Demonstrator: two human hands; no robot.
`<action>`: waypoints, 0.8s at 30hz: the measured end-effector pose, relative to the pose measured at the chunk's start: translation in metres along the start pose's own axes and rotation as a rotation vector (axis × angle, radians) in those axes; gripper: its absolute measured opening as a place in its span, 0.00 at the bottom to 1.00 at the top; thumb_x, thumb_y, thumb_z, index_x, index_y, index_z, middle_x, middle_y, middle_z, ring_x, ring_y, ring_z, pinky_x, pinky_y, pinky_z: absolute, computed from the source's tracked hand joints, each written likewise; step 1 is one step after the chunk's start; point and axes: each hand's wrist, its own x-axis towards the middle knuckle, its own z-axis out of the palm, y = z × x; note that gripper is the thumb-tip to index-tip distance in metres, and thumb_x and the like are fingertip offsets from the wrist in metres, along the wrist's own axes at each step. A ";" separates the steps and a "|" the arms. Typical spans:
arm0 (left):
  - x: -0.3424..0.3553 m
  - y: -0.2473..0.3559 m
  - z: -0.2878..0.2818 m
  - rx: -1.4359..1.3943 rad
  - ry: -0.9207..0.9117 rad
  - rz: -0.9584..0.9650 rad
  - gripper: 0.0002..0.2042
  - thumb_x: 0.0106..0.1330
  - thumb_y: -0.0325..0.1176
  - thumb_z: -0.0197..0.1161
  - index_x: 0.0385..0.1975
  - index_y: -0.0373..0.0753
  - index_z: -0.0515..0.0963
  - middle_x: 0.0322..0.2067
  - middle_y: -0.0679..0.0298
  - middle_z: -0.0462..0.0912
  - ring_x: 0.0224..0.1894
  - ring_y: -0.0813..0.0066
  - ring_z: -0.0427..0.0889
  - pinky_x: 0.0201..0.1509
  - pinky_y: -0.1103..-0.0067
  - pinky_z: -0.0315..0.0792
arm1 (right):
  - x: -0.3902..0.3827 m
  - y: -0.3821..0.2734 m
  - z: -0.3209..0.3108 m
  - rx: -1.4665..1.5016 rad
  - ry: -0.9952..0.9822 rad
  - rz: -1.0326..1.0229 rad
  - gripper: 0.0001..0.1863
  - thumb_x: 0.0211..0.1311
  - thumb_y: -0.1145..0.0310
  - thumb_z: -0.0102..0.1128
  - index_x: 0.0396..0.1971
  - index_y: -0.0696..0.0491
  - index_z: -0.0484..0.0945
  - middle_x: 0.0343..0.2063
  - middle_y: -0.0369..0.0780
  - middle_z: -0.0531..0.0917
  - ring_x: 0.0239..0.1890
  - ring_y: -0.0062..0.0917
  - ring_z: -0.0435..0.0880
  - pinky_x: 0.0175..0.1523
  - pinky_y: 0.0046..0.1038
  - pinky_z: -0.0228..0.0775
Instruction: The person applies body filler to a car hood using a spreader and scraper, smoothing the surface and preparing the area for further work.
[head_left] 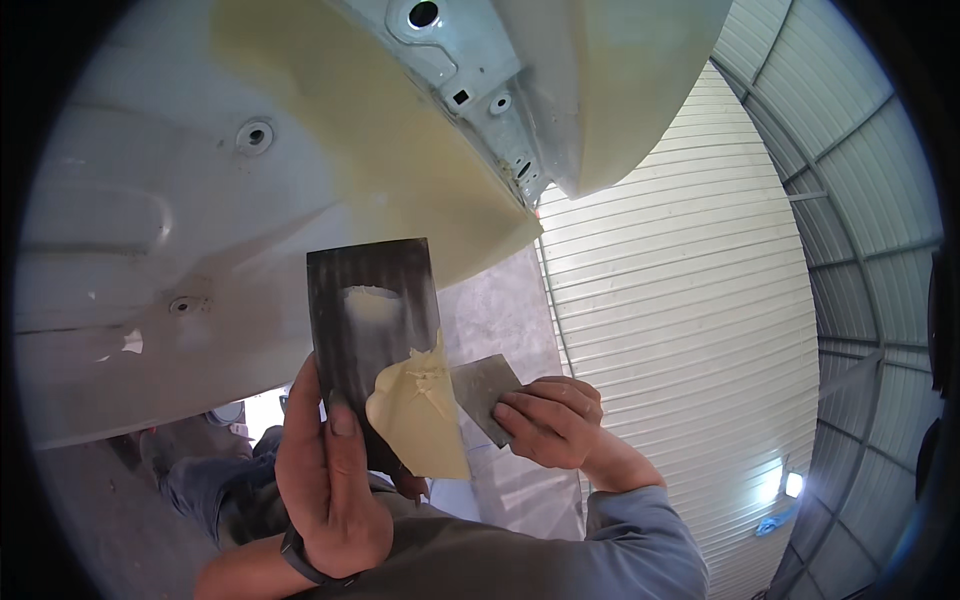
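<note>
My left hand (335, 470) holds up a dark rectangular mixing board (345, 350), thumb across its face and fingers along the edge and underneath. A thick mound of pale yellow body filler (415, 415) lies on the board's lower right, overlapping its edge. A smaller smear of filler sits higher up on the board. My right hand (550, 418) pinches a flat grey metal spreader (487, 395) between thumb and fingers. The spreader's near corner is close beside the filler; whether they touch I cannot tell.
Above and to the left spreads a pale car body panel (180, 220) with yellowish filled patches and several holes. A second curved panel (640, 90) hangs at the top. On the right is a white ribbed wall (680, 300), with a bright lamp (793, 485) low down.
</note>
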 end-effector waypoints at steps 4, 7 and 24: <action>-0.003 0.008 -0.005 0.042 0.035 0.042 0.23 0.82 0.27 0.40 0.72 0.23 0.57 0.40 0.55 0.84 0.19 0.79 0.77 0.21 0.82 0.71 | 0.043 0.028 -0.034 -0.205 0.090 0.165 0.12 0.50 0.76 0.72 0.37 0.58 0.89 0.35 0.38 0.85 0.30 0.28 0.86 0.33 0.27 0.81; -0.005 0.009 -0.010 0.060 -0.027 0.023 0.23 0.81 0.26 0.40 0.71 0.21 0.59 0.39 0.56 0.85 0.21 0.80 0.77 0.23 0.83 0.71 | 0.094 0.037 -0.059 -0.373 0.086 0.142 0.13 0.53 0.80 0.74 0.40 0.60 0.89 0.30 0.38 0.85 0.29 0.26 0.86 0.34 0.25 0.80; -0.014 0.011 -0.037 0.255 -0.063 0.098 0.21 0.80 0.24 0.41 0.69 0.20 0.63 0.33 0.57 0.86 0.21 0.84 0.77 0.28 0.85 0.71 | 0.129 0.045 -0.050 -0.706 -0.020 0.038 0.11 0.57 0.77 0.72 0.41 0.57 0.89 0.25 0.36 0.86 0.24 0.21 0.85 0.27 0.21 0.76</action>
